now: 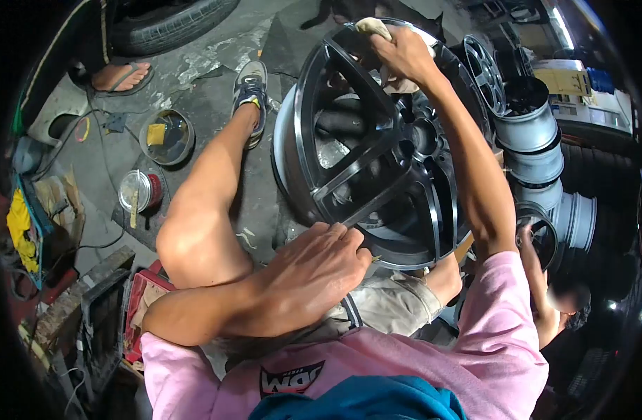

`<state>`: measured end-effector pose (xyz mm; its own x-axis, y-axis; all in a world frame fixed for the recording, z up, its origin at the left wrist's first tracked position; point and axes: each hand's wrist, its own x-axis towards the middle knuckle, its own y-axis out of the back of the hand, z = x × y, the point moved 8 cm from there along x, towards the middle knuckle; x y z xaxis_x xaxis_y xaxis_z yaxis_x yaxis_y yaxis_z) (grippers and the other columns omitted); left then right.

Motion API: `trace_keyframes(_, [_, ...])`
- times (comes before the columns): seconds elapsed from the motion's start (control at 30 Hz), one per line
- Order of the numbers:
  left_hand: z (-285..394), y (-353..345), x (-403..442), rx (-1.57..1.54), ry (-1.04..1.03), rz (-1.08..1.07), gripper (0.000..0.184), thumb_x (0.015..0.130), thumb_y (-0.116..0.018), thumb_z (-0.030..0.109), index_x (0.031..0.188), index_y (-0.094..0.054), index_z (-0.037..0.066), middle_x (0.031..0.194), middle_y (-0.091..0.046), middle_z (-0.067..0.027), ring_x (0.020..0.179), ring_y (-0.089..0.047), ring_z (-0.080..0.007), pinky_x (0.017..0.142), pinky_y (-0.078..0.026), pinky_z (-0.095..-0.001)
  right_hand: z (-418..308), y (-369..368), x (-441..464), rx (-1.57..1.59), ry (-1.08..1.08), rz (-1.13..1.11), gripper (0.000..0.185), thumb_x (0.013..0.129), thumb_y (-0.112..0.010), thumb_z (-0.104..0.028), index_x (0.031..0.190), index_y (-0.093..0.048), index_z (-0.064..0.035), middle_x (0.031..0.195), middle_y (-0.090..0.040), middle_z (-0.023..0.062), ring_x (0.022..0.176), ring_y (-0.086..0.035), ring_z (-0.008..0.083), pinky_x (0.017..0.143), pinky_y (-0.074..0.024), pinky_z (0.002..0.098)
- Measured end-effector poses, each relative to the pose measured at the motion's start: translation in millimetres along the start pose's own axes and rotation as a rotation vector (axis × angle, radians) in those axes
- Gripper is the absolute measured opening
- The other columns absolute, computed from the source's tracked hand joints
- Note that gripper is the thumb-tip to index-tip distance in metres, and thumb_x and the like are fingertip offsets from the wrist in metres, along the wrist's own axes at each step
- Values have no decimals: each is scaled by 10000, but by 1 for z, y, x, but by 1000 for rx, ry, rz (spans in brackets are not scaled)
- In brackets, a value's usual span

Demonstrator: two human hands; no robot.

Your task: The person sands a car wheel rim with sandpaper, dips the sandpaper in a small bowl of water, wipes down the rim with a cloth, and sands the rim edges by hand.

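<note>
Nearest the camera, teal fabric (363, 400) is bunched in soft folds over a pink shirt (412, 364). Beyond it, a large multi-spoke wheel (356, 166) is tilted up from the floor (216, 126), between and ahead of the two hands. At its far edge a pale cloth (372, 28) is held bunched in the right hand (403, 57), with its folds showing on both sides of the fingers. The left hand (314, 269) is placed at the near edge, its fingers curled toward the rim; whether the rim is gripped or only touched cannot be told.

The step in hand is judged to be cloth work on the far part of the wheel. For any further stroke, even pressure from the right hand and a well-steadied rim seem called for.

The wheel is finished in smooth, glossy black, with bright machined-looking edges along its straight, angular spokes. Ahead and left of the left hand, a round basin (188, 145) with a yellow block (156, 134) in dark liquid is seen, and just beside it an open tin (153, 189) is crossed by a stained stick. To the right of the right hand, silvery, drum-shaped wheels (527, 129) are stacked. Farther off to its left, a ribbed rubber tyre (170, 33) is laid.
</note>
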<state>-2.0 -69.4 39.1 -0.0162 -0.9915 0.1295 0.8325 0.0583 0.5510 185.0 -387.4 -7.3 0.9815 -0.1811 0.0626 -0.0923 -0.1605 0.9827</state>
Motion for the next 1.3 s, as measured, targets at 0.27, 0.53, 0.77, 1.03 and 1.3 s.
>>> trace_keyframes(0.27, [8,-1,-6,114,-85,91,173,895,-544,86,1027,-600,-11,1052,-576,-164,1055,-598,-307,917,-470,-410,5,30,-196,415,-56,-40,276,978,-665,-102,1218,-702,28,1079,-734,137,1006,-686,238,948,-516,348])
trace_keyframes(0.53, [12,-13,12,-6,-47,-45,135,905,-629,70,985,-529,30,1016,-520,-145,1024,-594,-338,915,-483,-468,-66,-14,-44,373,159,36,457,967,-687,-247,1295,-571,49,1273,-624,310,1189,-597,495,1030,-476,523])
trace_keyframes(0.77, [13,-14,17,77,-66,24,184,892,-615,92,1053,-574,12,1068,-550,-156,1052,-590,-332,924,-474,-450,-40,-2,-90,340,203,195,630,939,-719,-256,1460,-486,10,1268,-661,322,1175,-643,502,1021,-505,504])
trace_keyframes(1.03, [12,-19,9,104,-86,-53,273,910,-582,118,1144,-601,-21,1098,-560,-174,1049,-579,-333,905,-457,-442,102,91,-265,651,-692,212,473,1093,-580,-407,1289,-704,6,1139,-748,88,996,-692,147,870,-550,302])
trace_keyframes(1.3, [19,-19,13,66,-115,-53,269,898,-594,84,1143,-607,-29,1079,-560,-184,1018,-582,-342,894,-459,-445,84,135,-252,42,-103,215,408,959,-760,-193,1320,-686,-18,1224,-743,174,1167,-703,308,1052,-519,417])
